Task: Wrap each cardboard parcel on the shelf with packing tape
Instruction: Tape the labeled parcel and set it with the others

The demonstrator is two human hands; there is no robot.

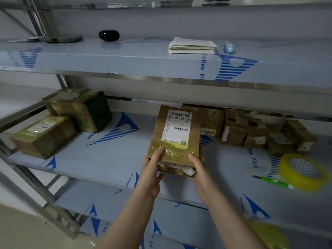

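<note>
A flat cardboard parcel (175, 135) with a white shipping label is held over the middle shelf (100, 159), its near end banded with yellowish tape. My left hand (152, 164) grips its near left corner. My right hand (197, 168) grips the near right corner from below. A big roll of yellow packing tape (302, 171) lies on the shelf at the right, with a green cutter (273, 181) beside it. Two taped parcels (79, 108) (45, 135) are stacked at the left. Several brown parcels (258, 132) crowd the back right.
The upper shelf (125, 58) carries a black oval object (109, 35), a folded white stack (193, 45) and a small blue-white bottle (229, 47). Lower shelves with blue-printed protective film run below. A yellow blur (269, 234) shows at the bottom right.
</note>
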